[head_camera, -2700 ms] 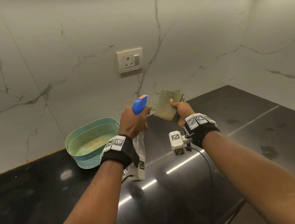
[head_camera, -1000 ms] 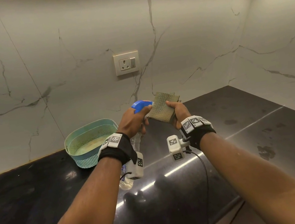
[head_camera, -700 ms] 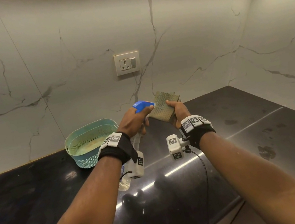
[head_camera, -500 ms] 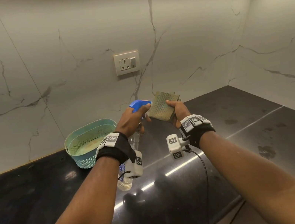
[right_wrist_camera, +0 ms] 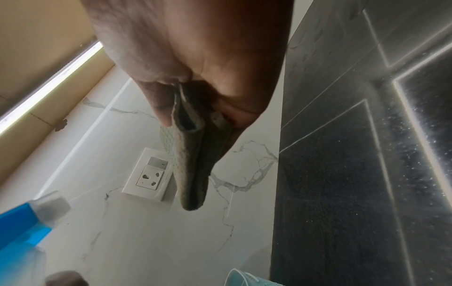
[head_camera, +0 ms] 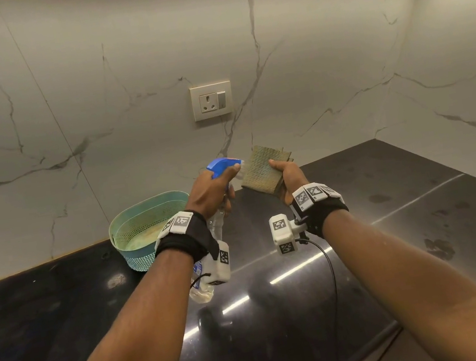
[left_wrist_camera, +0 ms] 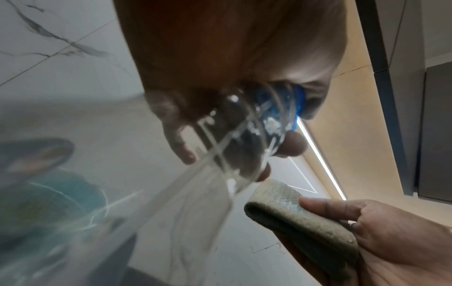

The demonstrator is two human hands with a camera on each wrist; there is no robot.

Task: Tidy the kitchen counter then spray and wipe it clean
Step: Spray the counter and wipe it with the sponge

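Above the black counter (head_camera: 284,314), both hands are raised in front of the marble backsplash (head_camera: 123,105).

Far left: teal perforated basket (head_camera: 146,224) sits on the counter against the wall, yellowish stuff inside, can't tell what. Well apart from the hands.

Left hand (head_camera: 210,194): fingers wrapped around the neck of a clear spray bottle (head_camera: 210,267), tight full grip. Blue trigger head (head_camera: 222,167) sticks out above the fist, one finger across the top front of it. Bottle body hangs down behind the wrist, off the counter. Left wrist view confirms fingers curled around the clear neck (left_wrist_camera: 244,139). Nozzle points right, toward the cloth, just beside it.

Centre, on the wall above the hands: socket plate with switch (head_camera: 212,100).

Right hand (head_camera: 290,178): holds a folded greenish-tan cloth (head_camera: 263,169), thumb on the near face, fingers behind. Flat pinch across the folded layers. Cloth is upright, held in the air, facing the nozzle. Right wrist view shows the folded edges (right_wrist_camera: 190,164) clamped between thumb and fingers.

Right side: counter runs on into the corner, with dark smudges (head_camera: 437,248) on the near right section and a seam line across it.
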